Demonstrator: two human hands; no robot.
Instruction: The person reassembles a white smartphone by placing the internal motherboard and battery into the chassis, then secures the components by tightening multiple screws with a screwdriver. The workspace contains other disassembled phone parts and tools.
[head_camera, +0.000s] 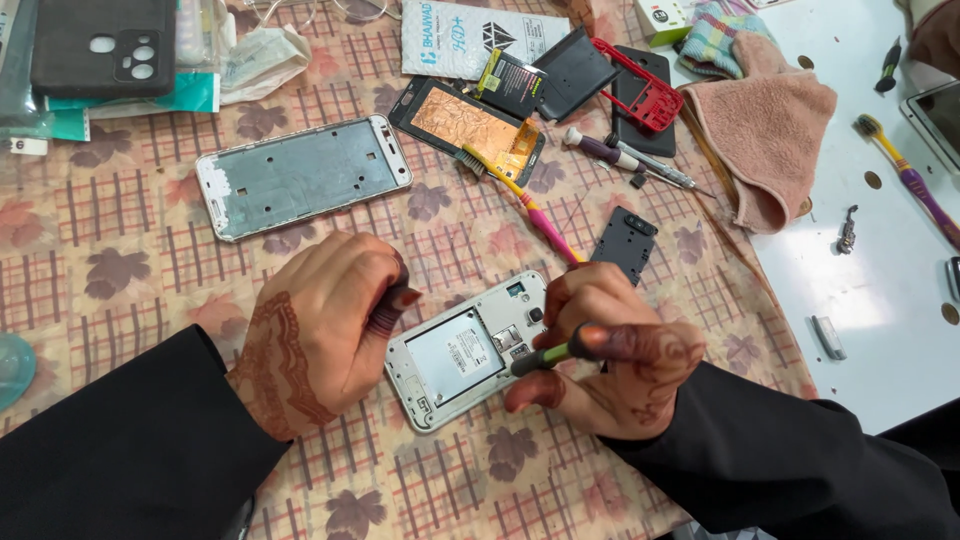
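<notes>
A white phone body (462, 352) with its back cover off lies on the patterned cloth (130, 250), battery bay facing up. My left hand (325, 325) rests curled against the phone's left edge, thumb tip touching it. My right hand (610, 355) grips a green-and-black screwdriver (545, 357), its tip pointing at the phone's upper right area by the card slots. A dark plastic cover piece (625, 243) lies just beyond my right hand.
A silver phone frame (300, 175) lies to the upper left. Behind it are a copper-backed screen part (470, 125), a toothbrush (520, 200), a red frame (645, 90), another screwdriver (625, 158) and a pink towel (765, 130). A white table (880, 290) is at the right.
</notes>
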